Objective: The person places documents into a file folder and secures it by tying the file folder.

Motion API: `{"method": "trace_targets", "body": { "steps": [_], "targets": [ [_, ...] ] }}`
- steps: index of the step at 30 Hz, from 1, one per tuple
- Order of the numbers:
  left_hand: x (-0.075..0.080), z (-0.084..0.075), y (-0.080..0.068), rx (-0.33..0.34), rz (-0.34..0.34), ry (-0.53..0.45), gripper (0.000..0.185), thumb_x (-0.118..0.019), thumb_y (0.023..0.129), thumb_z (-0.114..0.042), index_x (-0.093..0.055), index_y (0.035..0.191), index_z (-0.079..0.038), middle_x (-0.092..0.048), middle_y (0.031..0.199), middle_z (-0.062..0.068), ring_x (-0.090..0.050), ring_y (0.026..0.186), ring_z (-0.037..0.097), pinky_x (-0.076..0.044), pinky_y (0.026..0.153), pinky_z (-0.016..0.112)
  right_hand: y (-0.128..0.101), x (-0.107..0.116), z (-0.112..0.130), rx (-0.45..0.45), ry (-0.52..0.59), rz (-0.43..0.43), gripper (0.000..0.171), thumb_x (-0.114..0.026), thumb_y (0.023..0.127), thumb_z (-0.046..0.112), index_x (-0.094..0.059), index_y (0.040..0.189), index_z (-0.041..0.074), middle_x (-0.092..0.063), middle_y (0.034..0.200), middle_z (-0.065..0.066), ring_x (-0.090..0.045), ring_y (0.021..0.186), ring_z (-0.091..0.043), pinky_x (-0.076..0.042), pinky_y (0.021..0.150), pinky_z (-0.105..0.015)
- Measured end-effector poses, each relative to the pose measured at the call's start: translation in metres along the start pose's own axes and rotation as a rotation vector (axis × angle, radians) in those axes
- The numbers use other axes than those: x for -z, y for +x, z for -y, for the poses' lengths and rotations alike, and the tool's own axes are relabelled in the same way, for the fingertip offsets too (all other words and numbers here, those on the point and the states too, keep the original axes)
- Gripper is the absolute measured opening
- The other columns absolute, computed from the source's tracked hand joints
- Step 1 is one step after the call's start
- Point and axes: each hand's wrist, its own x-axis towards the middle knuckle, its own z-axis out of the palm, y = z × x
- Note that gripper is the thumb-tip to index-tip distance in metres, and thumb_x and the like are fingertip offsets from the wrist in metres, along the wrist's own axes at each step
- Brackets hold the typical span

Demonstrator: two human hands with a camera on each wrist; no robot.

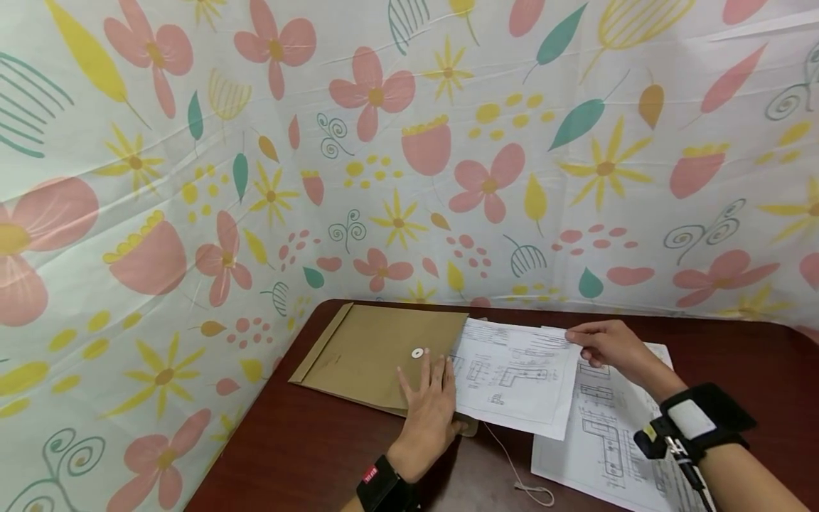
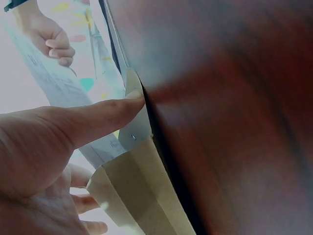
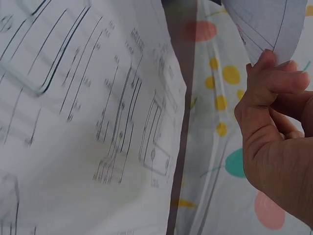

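Plainly, the person's left hand (image 1: 425,416) lies over the flat, brown kraft-paper envelope (image 1: 377,348), its grip spread, with the fingers straight and fanned out near the small white round button (image 1: 418,353). In the left wrist view, the thumb touches a rounded, pale flap (image 2: 136,120) at the envelope's end, just above the dark reddish-brown wooden tabletop (image 1: 275,441).

The right hand (image 1: 611,348) is raised over the tabletop, its grip pinching the upper right corner of a white paper sheet (image 1: 518,391) printed with black technical drawings. That sheet stretches between the two hands, its left side meeting the envelope's right end close to the left hand's fingers; I cannot tell whether part of it sits inside. Its lower right corner overlaps more white drawing sheets (image 1: 601,455), which lie on the tabletop to the right, partly under the right forearm.

A thin, pale string (image 1: 512,462) runs from near the left hand towards the near side of the tabletop and ends in a small loop. Each wrist wears a black strap; the right one (image 1: 719,419) carries a white patch and a cable. Behind the tabletop hangs a white cloth (image 1: 397,171) patterned with pink, yellow and green flowers and leaves.
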Motion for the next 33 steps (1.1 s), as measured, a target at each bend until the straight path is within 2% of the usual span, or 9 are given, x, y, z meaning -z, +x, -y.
{"method": "trace_targets", "body": {
  "steps": [6,14,23,33],
  "targets": [
    [-0.001,-0.001,-0.001,0.003,0.008,-0.018,0.11,-0.082,0.072,-0.055,-0.029,0.155,-0.005,-0.033,0.16,0.011,-0.014,0.153,0.036,-0.017,0.11,0.076,0.01,-0.006,0.003,0.013,-0.021,-0.011,0.05,-0.057,0.101,0.028,-0.055,0.132,-0.012,-0.059,0.078,-0.001,-0.052,0.061,-0.01,-0.047,0.056,-0.03],
    [-0.002,-0.001,-0.002,-0.003,0.006,-0.003,0.11,-0.081,0.072,-0.057,-0.03,0.155,-0.006,-0.034,0.16,0.011,-0.015,0.153,0.036,-0.02,0.109,0.075,0.018,-0.007,0.003,-0.033,-0.043,-0.023,0.051,-0.055,0.102,0.03,-0.054,0.133,-0.011,-0.058,0.075,0.001,-0.052,0.06,-0.01,-0.048,0.058,-0.031],
    [0.0,0.001,0.0,-0.017,-0.005,0.018,0.108,-0.079,0.073,-0.058,-0.031,0.155,-0.007,-0.035,0.16,0.011,-0.016,0.153,0.036,-0.022,0.108,0.075,0.018,-0.003,-0.003,-0.045,-0.01,-0.034,0.052,-0.056,0.102,0.029,-0.052,0.134,-0.012,-0.06,0.079,0.002,-0.053,0.062,-0.009,-0.048,0.057,-0.028],
    [-0.001,0.003,0.002,-0.011,-0.009,0.028,0.11,-0.08,0.071,-0.059,-0.031,0.155,-0.007,-0.035,0.159,0.01,-0.018,0.153,0.035,-0.023,0.108,0.075,0.025,-0.017,0.002,-0.032,0.021,-0.006,0.053,-0.056,0.102,0.029,-0.051,0.135,-0.012,-0.059,0.078,0.001,-0.052,0.062,-0.009,-0.048,0.059,-0.029]
  ]
}}
